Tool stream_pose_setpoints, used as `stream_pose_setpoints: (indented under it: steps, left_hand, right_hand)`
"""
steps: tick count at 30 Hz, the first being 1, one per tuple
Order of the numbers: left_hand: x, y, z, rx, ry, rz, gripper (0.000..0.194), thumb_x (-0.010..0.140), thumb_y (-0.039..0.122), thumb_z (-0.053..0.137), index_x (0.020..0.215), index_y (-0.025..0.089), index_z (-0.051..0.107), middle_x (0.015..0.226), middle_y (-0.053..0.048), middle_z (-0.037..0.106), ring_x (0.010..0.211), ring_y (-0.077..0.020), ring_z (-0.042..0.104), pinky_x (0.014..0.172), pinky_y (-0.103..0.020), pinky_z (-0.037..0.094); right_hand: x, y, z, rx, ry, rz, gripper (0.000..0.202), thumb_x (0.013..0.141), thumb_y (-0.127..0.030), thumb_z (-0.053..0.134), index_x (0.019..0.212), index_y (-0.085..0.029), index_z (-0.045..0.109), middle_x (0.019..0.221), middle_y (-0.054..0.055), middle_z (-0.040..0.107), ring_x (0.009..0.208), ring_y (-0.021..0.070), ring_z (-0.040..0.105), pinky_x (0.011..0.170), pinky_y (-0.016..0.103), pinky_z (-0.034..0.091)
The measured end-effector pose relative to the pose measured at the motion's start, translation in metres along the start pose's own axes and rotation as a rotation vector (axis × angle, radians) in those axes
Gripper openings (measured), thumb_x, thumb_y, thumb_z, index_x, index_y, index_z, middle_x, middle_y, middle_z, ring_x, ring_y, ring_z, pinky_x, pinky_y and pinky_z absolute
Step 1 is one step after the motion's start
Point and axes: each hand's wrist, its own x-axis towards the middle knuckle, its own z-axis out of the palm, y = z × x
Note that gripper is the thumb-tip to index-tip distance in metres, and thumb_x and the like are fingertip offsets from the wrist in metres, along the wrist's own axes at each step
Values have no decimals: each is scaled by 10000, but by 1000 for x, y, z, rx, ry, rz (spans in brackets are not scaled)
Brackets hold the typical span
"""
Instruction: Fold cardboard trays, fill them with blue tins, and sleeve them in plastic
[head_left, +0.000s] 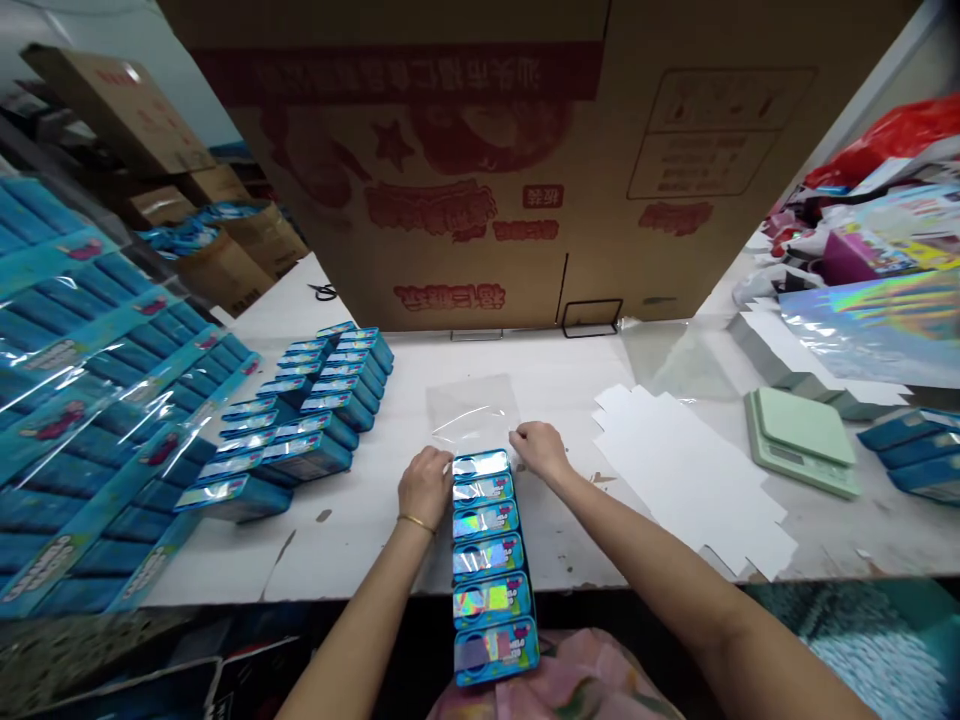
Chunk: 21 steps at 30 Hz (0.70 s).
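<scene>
A row of several small blue boxes with shiny fronts runs from the table past its front edge towards my lap. Beyond its far end, a clear plastic bag lies flat on the table. My left hand is closed at the left corner of the far box, its fingertips at the near edge of the bag. Opposite it, my right hand pinches the bag's near right corner, just beside the far box. The fingertips are small, so the exact grip is partly hidden.
More blue boxes stand in rows to the left, beside stacked filled display trays. A large carton rises at the back. To the right are white card sheets, a green scale and further blue boxes.
</scene>
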Motion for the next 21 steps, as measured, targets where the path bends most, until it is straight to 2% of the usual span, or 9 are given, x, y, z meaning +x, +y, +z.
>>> stream_pose_setpoints:
  steps: [2, 6, 11, 17, 19, 21]
  left_hand:
    - [8, 2, -5, -52, 22, -59, 219, 777, 281, 418, 724, 189, 609, 806, -41, 576, 729, -149, 541, 679, -249, 399]
    - [9, 5, -14, -79, 69, -33, 218, 779, 282, 416, 660, 178, 566, 755, -26, 559, 631, -120, 522, 650, -238, 394]
    - [-14, 11, -19, -64, 219, 9, 269, 834, 328, 359, 718, 178, 549, 759, -31, 565, 638, -112, 525, 625, -216, 392]
    - [-51, 9, -9, -10, 198, 93, 253, 847, 286, 345, 712, 190, 537, 754, -40, 588, 694, -126, 548, 635, -216, 393]
    - [-58, 6, 0, -48, 197, 82, 253, 849, 285, 333, 707, 192, 519, 754, -42, 589, 690, -122, 549, 631, -213, 395]
    - [-60, 5, 7, -113, 203, -2, 245, 851, 298, 318, 722, 193, 498, 741, -37, 584, 683, -121, 553, 617, -210, 399]
  right_hand:
    - [5, -3, -6, 29, -31, 30, 236, 766, -203, 427, 664, -179, 638, 706, 53, 642, 648, 152, 544, 515, 237, 286]
    - [-3, -8, -16, 4, 53, -139, 195, 732, -138, 440, 702, -189, 626, 766, 32, 633, 679, 137, 541, 530, 227, 283]
    - [-33, -2, -16, -89, 218, -401, 217, 828, -187, 379, 744, -185, 578, 809, 33, 591, 665, 119, 523, 539, 224, 297]
    - [-63, 22, 12, -89, 381, -731, 243, 842, -156, 341, 727, -191, 552, 711, 47, 576, 634, 136, 496, 604, 262, 352]
    - [-67, 26, 25, -32, 405, -713, 228, 840, -155, 333, 781, -194, 549, 752, 59, 586, 669, 145, 510, 619, 271, 369]
    - [-67, 25, 35, 17, 399, -584, 211, 838, -166, 324, 839, -181, 535, 791, 73, 586, 711, 157, 520, 636, 274, 380]
